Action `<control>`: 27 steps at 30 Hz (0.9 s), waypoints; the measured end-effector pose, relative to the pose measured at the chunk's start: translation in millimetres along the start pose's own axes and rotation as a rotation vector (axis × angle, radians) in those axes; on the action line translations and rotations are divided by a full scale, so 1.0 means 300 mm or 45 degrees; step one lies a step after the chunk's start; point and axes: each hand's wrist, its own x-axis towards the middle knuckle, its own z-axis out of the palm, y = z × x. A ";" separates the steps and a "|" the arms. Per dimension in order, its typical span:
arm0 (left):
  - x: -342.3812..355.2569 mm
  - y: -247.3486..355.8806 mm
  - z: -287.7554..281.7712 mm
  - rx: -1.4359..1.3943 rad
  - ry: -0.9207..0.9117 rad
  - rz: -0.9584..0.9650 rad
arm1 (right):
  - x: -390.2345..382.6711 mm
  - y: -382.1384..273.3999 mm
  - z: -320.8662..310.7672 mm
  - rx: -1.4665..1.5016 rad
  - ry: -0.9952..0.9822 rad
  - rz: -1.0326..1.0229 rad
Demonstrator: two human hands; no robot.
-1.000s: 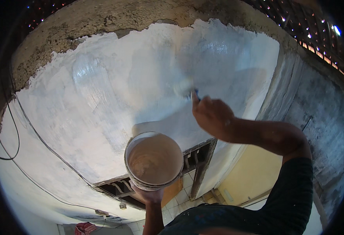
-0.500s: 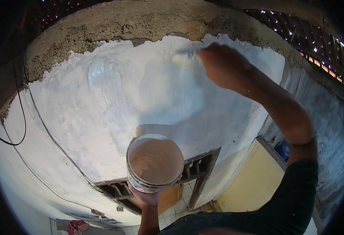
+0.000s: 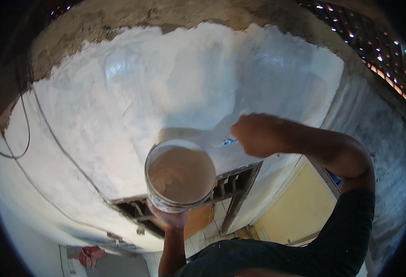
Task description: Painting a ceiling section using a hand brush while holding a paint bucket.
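Note:
A round bucket (image 3: 153,188) of pale, creamy paint (image 3: 177,173) is held up in front of me. From below, my left hand (image 3: 169,219) supports it, with the fingers partly hidden under its base. To the right of the rim, my right hand (image 3: 257,135) is closed around a paintbrush (image 3: 224,143). Its blue-and-white part points left toward the bucket's mouth; the rest is hidden by the fist or hard to make out. Behind both hands rises the wall (image 3: 124,115), coated in streaky white, with a wet, shiny patch near the upper right.
Rough bare mortar (image 3: 193,14) runs along the top of the wall. Black cables (image 3: 50,134) hang down at the left. Below the bucket is a dark-framed opening (image 3: 244,182), with floor tiles beyond. A yellow panel (image 3: 281,205) stands at the right, and a red cloth (image 3: 90,256) lies low at the left.
My right hand has come down from the top of the wall with the paintbrush, to beside the bucket's rim. The bucket in my left hand appears slightly higher in view.

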 end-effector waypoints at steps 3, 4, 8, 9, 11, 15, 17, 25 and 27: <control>0.036 0.083 0.028 -0.932 0.080 -0.344 | -0.028 0.006 -0.108 0.164 -0.005 -0.009; 0.049 0.065 0.012 -0.933 0.094 -0.283 | -0.059 -0.011 -0.130 0.171 0.188 -0.055; 0.108 0.099 -0.024 -0.341 -0.091 0.064 | -0.046 -0.047 -0.109 0.008 0.248 -0.335; 0.116 0.145 0.018 -0.512 0.063 0.002 | -0.019 -0.046 -0.063 0.063 0.298 -0.470; 0.116 0.150 0.010 -0.741 0.031 -0.093 | 0.004 -0.068 -0.006 0.113 0.368 -0.603; 0.108 0.140 -0.018 -0.960 -0.058 -0.160 | 0.080 -0.190 0.012 -0.093 0.047 -0.534; 0.106 0.144 -0.026 -0.961 -0.072 -0.112 | 0.104 -0.206 0.041 -0.080 0.130 -0.627; 0.141 0.035 -0.106 -0.975 -0.003 -0.198 | 0.178 -0.196 0.195 -0.075 0.294 -0.748; 0.134 0.085 -0.034 -0.863 -0.022 -0.131 | 0.170 -0.147 0.216 -0.013 0.535 -0.819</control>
